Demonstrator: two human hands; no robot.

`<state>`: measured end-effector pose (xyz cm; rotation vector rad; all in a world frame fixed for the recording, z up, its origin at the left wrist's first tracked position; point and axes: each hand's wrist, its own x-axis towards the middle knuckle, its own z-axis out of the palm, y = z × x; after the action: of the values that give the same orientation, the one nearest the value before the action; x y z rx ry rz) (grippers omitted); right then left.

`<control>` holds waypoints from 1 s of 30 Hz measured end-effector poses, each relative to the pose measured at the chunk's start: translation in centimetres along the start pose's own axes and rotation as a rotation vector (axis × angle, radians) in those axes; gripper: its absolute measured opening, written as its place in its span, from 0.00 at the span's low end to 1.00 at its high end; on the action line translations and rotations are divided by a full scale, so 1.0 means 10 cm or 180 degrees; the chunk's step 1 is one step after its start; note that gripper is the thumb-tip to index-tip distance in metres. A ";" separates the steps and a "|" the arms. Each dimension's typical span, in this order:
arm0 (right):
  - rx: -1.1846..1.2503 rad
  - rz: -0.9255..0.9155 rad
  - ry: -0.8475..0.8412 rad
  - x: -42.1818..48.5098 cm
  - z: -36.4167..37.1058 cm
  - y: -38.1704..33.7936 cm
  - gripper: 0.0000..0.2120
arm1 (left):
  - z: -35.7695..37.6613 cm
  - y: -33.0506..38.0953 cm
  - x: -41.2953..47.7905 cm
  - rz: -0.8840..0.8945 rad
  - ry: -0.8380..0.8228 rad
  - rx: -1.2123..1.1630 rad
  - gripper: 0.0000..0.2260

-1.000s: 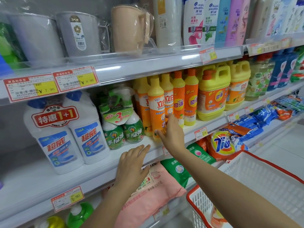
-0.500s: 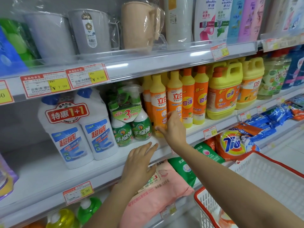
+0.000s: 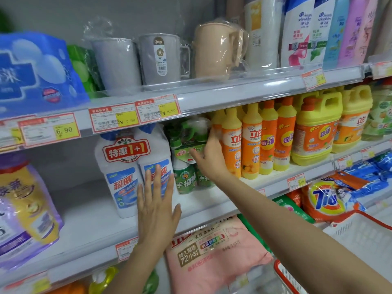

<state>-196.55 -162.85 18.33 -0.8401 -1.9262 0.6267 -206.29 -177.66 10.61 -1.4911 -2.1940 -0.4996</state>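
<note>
Grasp prepared on the orange dish-soap bottle (image 3: 232,149)
The right hand (image 3: 210,158) was slid to its left flank on the middle shelf (image 3: 89,209), fingers apart, nothing gripped; the left hand (image 3: 158,211) was raised, fingers straight

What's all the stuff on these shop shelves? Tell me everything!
grey cups: two, grey, top shelf.
beige cup: one, beige, top shelf.
shampoo bottles: several, mixed colours, top right.
cleaner bottles: two, white, middle shelf.
spray bottles: one pack, green, middle shelf.
dish-soap bottles: several, orange, middle shelf.
jugs: two in front, yellow, middle right.
bag: one, pink, lower shelf.
basket: one, white, bottom right.
left hand: one, before cleaner bottles.
right hand: one, at spray bottles.
</note>
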 end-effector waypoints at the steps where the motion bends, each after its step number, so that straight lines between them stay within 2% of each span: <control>1: -0.0199 0.0100 0.0200 0.02 0.04 -0.01 0.35 | 0.00 -0.03 0.00 0.0005 0.0000 0.0024 0.36; 3: -0.0407 0.0195 0.0519 0.04 0.07 0.00 0.33 | 0.01 -0.07 0.00 -0.0001 -0.0009 0.0052 0.36; 5: -0.0374 0.0183 0.0608 0.01 0.06 0.04 0.30 | 0.01 -0.10 -0.01 0.0027 -0.0018 0.0046 0.35; 13: 0.0356 -0.0116 0.0474 -0.29 -0.15 0.14 0.23 | -0.04 -0.10 0.00 0.0052 -0.0025 -0.0239 0.34; 19: 0.1036 -0.0312 0.1263 -0.46 -0.33 0.03 0.19 | -0.05 -0.12 0.00 0.0119 -0.0023 -0.0511 0.31; 21: 0.1137 -0.0351 0.1348 -0.46 -0.48 0.00 0.19 | -0.09 -0.07 -0.01 0.0133 0.0218 -0.0891 0.30; 24: 0.1147 -0.0080 0.1080 -0.67 -0.58 0.10 0.18 | -0.19 0.09 -0.03 -0.0278 0.0666 -0.2156 0.28; 25: 0.1188 0.0042 0.1041 -0.77 -0.61 0.16 0.19 | -0.22 0.16 -0.05 -0.0456 0.0571 -0.2637 0.30; 27: 0.1393 0.0193 0.1109 -0.90 -0.73 0.21 0.21 | -0.25 0.31 -0.07 -0.0654 0.0015 -0.3217 0.37; 30: 0.1581 0.0325 0.1130 -0.93 -0.97 0.20 0.23 | -0.19 0.47 -0.13 -0.0758 -0.0799 -0.4117 0.38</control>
<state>-184.05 -167.85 16.23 -0.6760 -1.3338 0.9038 -201.14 -177.99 11.74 -1.8571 -2.2797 -2.2034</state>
